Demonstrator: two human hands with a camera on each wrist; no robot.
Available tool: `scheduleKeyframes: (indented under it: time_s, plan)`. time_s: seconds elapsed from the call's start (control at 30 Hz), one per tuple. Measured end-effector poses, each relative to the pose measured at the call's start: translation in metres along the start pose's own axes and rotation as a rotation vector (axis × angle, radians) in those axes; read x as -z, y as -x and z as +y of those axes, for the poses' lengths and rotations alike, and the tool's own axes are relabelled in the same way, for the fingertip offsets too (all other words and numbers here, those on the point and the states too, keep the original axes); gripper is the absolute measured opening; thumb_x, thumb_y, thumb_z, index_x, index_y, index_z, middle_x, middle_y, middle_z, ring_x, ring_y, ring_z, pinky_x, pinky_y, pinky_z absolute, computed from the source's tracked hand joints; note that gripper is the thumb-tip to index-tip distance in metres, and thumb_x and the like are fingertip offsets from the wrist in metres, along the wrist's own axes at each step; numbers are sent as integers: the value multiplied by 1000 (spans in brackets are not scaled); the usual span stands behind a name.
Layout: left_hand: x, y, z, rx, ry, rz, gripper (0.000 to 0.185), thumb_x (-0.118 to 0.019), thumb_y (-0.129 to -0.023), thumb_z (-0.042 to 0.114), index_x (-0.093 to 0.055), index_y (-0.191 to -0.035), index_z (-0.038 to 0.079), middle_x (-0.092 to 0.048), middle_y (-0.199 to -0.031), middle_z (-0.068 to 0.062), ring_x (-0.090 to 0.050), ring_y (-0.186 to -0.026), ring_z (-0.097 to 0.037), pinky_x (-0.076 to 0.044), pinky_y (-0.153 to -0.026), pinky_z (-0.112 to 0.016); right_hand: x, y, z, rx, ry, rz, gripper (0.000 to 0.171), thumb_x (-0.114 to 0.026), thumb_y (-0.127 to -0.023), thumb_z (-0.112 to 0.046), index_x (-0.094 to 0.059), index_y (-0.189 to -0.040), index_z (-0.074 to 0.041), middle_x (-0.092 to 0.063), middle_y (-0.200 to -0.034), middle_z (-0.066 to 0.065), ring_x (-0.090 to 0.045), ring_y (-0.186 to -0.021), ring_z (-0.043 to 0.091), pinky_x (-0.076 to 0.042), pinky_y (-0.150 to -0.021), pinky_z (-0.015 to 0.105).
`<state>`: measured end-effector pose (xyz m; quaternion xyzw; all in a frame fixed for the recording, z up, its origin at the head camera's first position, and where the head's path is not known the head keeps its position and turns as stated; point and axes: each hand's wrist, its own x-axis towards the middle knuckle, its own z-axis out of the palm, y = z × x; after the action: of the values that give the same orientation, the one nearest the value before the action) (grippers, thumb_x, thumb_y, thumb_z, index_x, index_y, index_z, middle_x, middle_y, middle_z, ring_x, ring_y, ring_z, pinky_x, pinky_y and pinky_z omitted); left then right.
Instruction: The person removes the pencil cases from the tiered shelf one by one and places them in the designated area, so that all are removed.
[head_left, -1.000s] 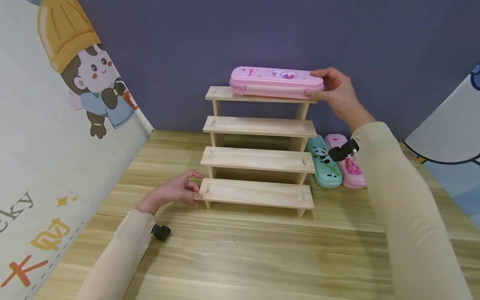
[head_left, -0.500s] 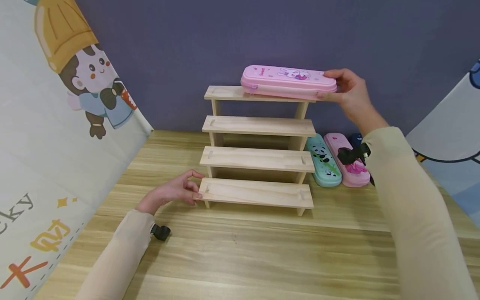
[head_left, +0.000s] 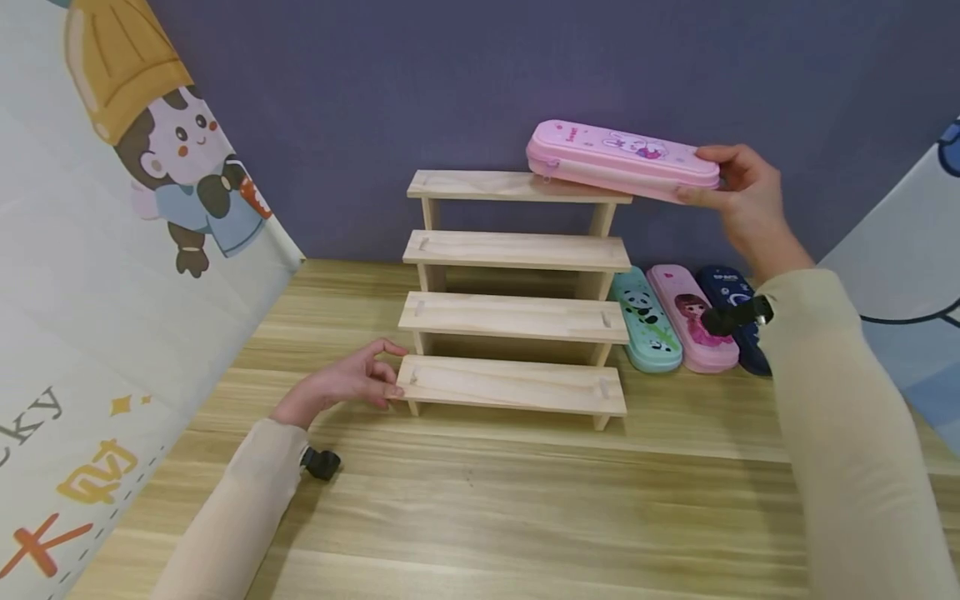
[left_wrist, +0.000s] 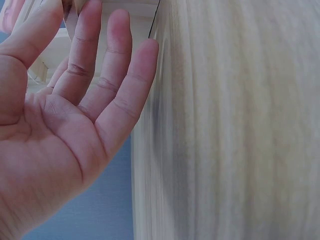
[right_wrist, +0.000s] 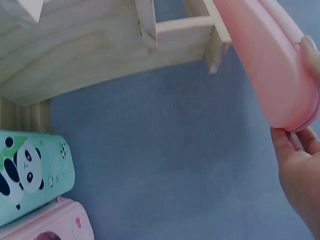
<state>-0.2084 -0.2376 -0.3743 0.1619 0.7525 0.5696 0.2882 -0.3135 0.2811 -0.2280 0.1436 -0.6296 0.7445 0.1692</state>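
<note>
My right hand (head_left: pixel 738 196) grips the right end of a pink pencil case (head_left: pixel 621 160) with a rabbit print, thumb on top and fingers beneath. The case is tilted, its left end just over the right part of the top shelf of a four-step wooden rack (head_left: pixel 517 250). In the right wrist view the pink case (right_wrist: pixel 267 65) fills the upper right, held by my fingers (right_wrist: pixel 297 165). My left hand (head_left: pixel 352 385) rests with loosely bent fingers against the left end of the lowest step; in the left wrist view the fingers (left_wrist: pixel 90 85) are nearly straight beside the wood (left_wrist: pixel 225 125).
Three pencil cases lie on the wooden table (head_left: pixel 487 500) right of the rack: a teal panda one (head_left: pixel 647 321), a pink one with a girl (head_left: pixel 693 318) and a dark blue one (head_left: pixel 731 312). Cartoon-printed cloth panels (head_left: pixel 97 233) stand left and right; a purple wall is behind.
My right hand has drawn the pink case to the right and lifted it, so most of it is now off the top shelf. The left hand has stayed at the lowest step.
</note>
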Motion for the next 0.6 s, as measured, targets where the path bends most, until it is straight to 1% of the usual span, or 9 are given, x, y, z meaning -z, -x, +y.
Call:
scheduleKeyframes:
  time_s: [0.03, 0.13, 0.23, 0.37, 0.47, 0.6]
  plan:
    - [5, 0, -3, -4, 0, -6, 66, -69, -92, 1, -25, -141, -6, -63, -84, -4, -65, -79, -20, -57, -75, -36, -2, 2, 0, 3, -4, 15, 39, -78, -77, 12, -71, -113, -2, -62, -117, 5, -54, -103, 18, -53, -81, 15]
    - [5, 1, -3, -4, 0, -3, 66, -69, -92, 1, -26, -141, -6, -63, -85, -4, -65, -79, -20, -57, -75, -36, 5, 4, 1, 17, -47, 52, 39, -78, -76, 15, -71, -111, 0, -64, -115, 6, -54, -102, 18, -54, -79, 16]
    - [5, 1, -4, -4, -2, -3, 66, -69, -92, 1, -26, -141, -6, -63, -85, -4, -64, -79, -19, -57, -75, -35, 11, 6, 1, 51, -81, 96, 40, -78, -73, 18, -71, -110, 4, -65, -114, 8, -54, -102, 20, -55, -78, 18]
    - [6, 1, -4, -4, 1, -3, 66, -69, -92, 1, -26, -141, -6, -63, -84, -4, -64, -79, -19, -57, -75, -35, 20, 9, -1, 65, -107, 145, 42, -79, -70, 20, -70, -109, 7, -65, -115, 10, -54, -103, 20, -55, -79, 19]
    - [6, 1, -4, -7, 5, -3, 66, -69, -92, 1, -26, -141, -6, -63, -85, -4, -64, -79, -18, -57, -75, -35, 26, 13, -3, 69, -138, 167, 43, -79, -70, 21, -69, -110, 9, -63, -116, 11, -54, -104, 20, -54, -81, 23]
    - [6, 0, -6, -6, 10, -4, 66, -69, -92, 0, -25, -142, -6, -64, -85, -4, -64, -79, -19, -57, -75, -35, 34, 17, -2, 103, -186, 206, 44, -78, -68, 23, -67, -109, 12, -63, -114, 12, -54, -105, 21, -54, -81, 26]
